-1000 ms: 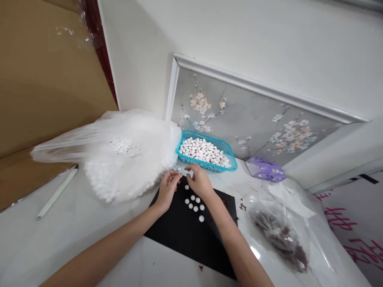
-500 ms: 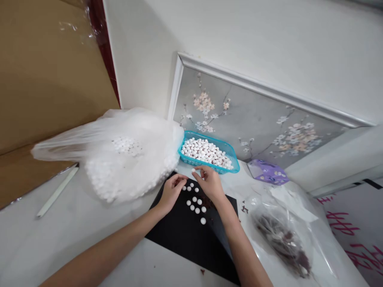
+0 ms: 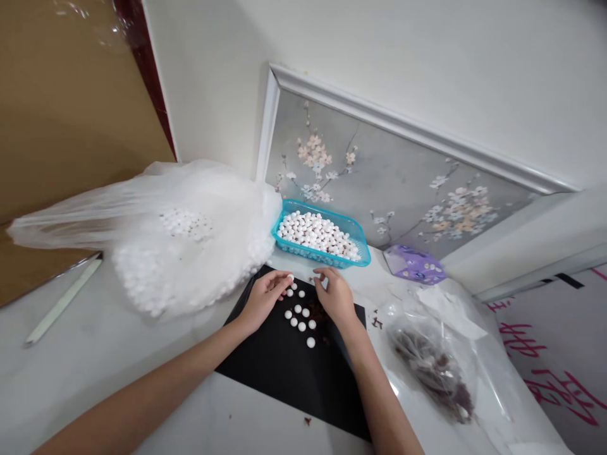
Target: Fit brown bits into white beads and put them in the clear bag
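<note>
A pale marbled worktop point(image 3: 165, 392) meets a white wall point(image 3: 403, 57) with a framed blossom picture point(image 3: 374, 158) against it. At the black sheet's point(image 3: 284, 370) far edge, the left hand point(image 3: 262, 298) pinches a white ball point(image 3: 291, 277) between thumb and fingertips; the right hand's point(image 3: 338, 297) fingers curl nearby, whether gripping anything I cannot tell.

You're seeing a blk sheet point(image 3: 284, 373) looking smooth & mostly matt, w/ white balls point(image 3: 310, 342) looking smooth, foam or plastic, can't tell which. Your tabletop point(image 3: 256, 430) is looking smooth & glossy, approx. like polished stone. The blue basket point(image 3: 363, 243) is showing translucent, shiny plastic; the big bag point(image 3: 227, 196), thin filmy plastic; the clear bag point(image 3: 429, 363), crinkly glossy plastic. The cardboard point(image 3: 71, 114) is looking matt, the pic. frame point(image 3: 417, 131) smooth, semi-gloss.
</note>
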### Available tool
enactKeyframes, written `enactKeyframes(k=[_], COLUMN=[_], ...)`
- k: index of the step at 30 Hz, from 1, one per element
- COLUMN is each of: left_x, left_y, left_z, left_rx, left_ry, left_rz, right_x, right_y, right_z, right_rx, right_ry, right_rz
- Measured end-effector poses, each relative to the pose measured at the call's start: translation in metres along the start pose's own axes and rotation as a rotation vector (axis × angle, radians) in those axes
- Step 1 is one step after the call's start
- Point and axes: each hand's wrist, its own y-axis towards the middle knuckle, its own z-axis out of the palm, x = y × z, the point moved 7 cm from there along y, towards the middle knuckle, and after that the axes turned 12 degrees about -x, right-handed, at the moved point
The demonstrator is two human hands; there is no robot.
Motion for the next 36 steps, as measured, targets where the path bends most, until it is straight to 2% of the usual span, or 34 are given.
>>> enactKeyframes(k=[4, 10, 13, 18, 23, 27, 36], left_x=[0.002, 0.001, 0.0, -0.001, -0.001, -0.001, 0.001], left_y=[0.0, -0.001, -0.001, -0.002, -0.002, -0.001, 0.0], left_z=[0.0, 0.001, 0.001, 0.003, 0.004, 0.002, 0.002], left_rx=[-0.01, 0.003, 0.002, 0.029, 0.045, 0.025, 0.031], left_ry=[-0.008, -0.016, -0.045, -0.067, -0.081, -0.104, -0.142], left_rz=[-0.045, -0.039, -0.049, -0.059, -0.063, -0.059, -0.086], right_x=[-0.018, -0.011, 0.001, 0.04, 0.059, 0.058, 0.048], right_y=[-0.001, 0.001, 0.001, -0.004, -0.012, -0.014, -0.018], right_z=[0.011, 0.014, 0.005, -0.015, -0.017, -0.01, -0.003], right_rx=[-0.013, -0.005, -0.032, -0.137, -0.133, -0.086, -0.126], right_ry=[-0.062, -0.053, -0.02, 0.108, 0.035, 0.004, 0.246], right_rz=[0.034, -0.001, -0.018, -0.123, -0.205, -0.229, -0.105])
